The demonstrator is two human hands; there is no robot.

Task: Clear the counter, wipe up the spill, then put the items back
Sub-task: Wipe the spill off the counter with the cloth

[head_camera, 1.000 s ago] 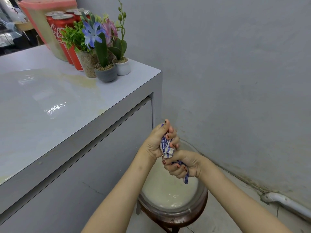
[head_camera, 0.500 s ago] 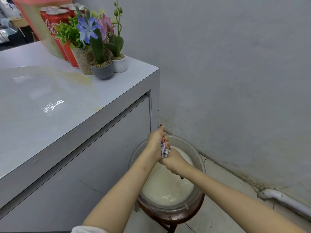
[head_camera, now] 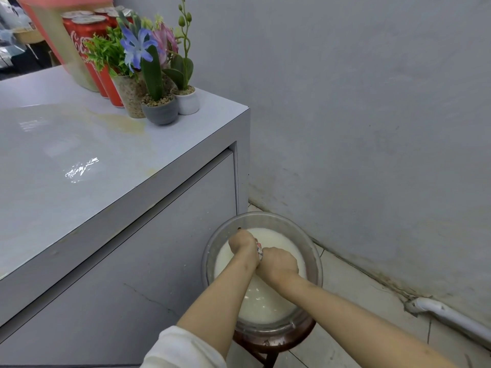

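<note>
We are gripping cloth over bowl: left hand grip, right hand grip both clenched round it.

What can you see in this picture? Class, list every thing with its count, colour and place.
counter: one, pale grey, left
spill: one, yellowish, on the counter by the pots
cola cans: at least three, red, counter's far end
container: one, pink-lidded, beside the cans
plant pots: three, grey, white, pebble-filled, before the cans
bowl: one, clear, milky water inside, on the stool
stool: one, brown, beside the counter
pipe: one, white, foot of the wall
cloth: one, blue-white, between both hands
left hand: one, over the bowl, grips the cloth
right hand: one, over the bowl, grips the cloth
</note>
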